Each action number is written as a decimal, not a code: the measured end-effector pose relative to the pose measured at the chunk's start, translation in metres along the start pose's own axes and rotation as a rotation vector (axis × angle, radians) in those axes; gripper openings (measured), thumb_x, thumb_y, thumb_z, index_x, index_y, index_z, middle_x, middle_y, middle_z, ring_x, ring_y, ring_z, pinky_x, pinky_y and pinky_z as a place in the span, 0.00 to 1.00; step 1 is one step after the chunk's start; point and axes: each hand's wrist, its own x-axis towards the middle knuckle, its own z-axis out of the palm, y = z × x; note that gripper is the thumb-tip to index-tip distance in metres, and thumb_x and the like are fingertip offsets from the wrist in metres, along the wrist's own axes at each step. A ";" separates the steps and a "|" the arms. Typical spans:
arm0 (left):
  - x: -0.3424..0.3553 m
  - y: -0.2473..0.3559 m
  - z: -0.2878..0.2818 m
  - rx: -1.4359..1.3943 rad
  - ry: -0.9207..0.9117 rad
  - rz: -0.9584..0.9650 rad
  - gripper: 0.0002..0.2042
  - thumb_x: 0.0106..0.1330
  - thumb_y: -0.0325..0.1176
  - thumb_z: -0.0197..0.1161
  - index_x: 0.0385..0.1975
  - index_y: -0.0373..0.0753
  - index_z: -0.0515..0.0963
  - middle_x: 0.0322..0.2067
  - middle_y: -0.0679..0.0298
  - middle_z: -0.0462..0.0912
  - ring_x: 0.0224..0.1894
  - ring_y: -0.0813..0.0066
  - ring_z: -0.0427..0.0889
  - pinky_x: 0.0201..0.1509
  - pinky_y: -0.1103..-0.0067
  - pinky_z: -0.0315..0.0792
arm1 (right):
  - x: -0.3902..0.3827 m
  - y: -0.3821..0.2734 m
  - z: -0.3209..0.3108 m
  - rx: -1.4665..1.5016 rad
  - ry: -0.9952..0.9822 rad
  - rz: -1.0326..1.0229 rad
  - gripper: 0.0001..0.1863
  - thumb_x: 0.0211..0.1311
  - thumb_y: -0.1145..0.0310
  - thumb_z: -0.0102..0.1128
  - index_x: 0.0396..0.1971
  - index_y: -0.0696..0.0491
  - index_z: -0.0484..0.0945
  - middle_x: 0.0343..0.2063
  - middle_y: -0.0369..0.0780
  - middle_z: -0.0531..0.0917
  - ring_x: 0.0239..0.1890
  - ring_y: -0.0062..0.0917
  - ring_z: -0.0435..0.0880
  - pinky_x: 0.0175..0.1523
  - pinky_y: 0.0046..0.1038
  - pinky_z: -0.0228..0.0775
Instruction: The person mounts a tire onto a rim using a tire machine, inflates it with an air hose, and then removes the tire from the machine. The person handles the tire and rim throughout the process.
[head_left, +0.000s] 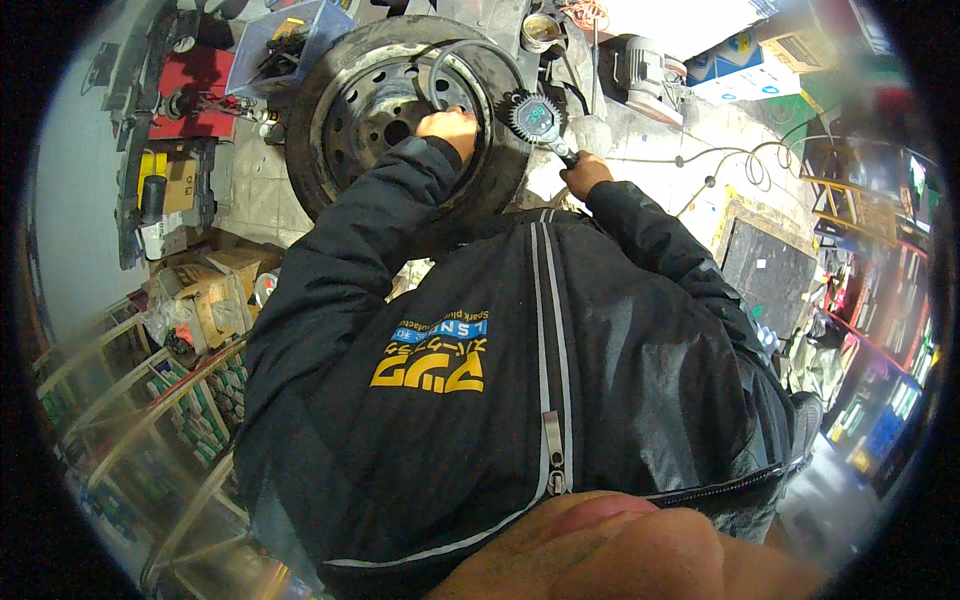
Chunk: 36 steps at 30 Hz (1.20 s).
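Observation:
A car wheel (345,105) with a black tyre and a worn steel rim lies flat in front of me. My left hand (452,131) is closed at the right inner side of the rim, around the end of a black air hose (478,45). The fingertips there are partly hidden. From that hand the hose loops up and over toward a digital tyre inflator gauge (536,118) with a lit round screen and a dark toothed guard. My right hand (587,176) grips the gauge's handle, just right of the tyre.
Beyond the tyre stand a clear plastic bin (285,45) of dark parts, a tin can (542,33) and a grey electric motor (648,72). A thin cable (735,153) coils across the tiled floor at right. Shelves (190,400) with small boxes line the lower left.

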 end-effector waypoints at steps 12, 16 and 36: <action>-0.006 -0.006 0.018 0.043 0.166 0.078 0.07 0.57 0.32 0.58 0.26 0.38 0.82 0.28 0.53 0.84 0.28 0.55 0.87 0.31 0.63 0.80 | 0.018 0.023 0.031 0.057 -0.046 -0.039 0.21 0.57 0.56 0.67 0.40 0.59 0.81 0.39 0.54 0.85 0.44 0.47 0.84 0.50 0.43 0.75; -0.004 -0.005 0.025 0.202 0.379 0.159 0.05 0.52 0.38 0.62 0.19 0.47 0.79 0.23 0.65 0.79 0.21 0.64 0.81 0.22 0.68 0.73 | 0.029 0.031 0.046 -0.683 -0.070 -0.334 0.20 0.61 0.56 0.62 0.44 0.56 0.81 0.40 0.53 0.84 0.43 0.49 0.84 0.47 0.44 0.76; 0.000 0.006 -0.003 0.091 -0.028 -0.009 0.08 0.60 0.34 0.62 0.35 0.38 0.81 0.37 0.54 0.83 0.32 0.55 0.87 0.36 0.63 0.82 | -0.005 -0.001 -0.009 0.022 -0.083 0.022 0.20 0.59 0.60 0.61 0.46 0.59 0.79 0.38 0.55 0.85 0.43 0.47 0.86 0.47 0.43 0.77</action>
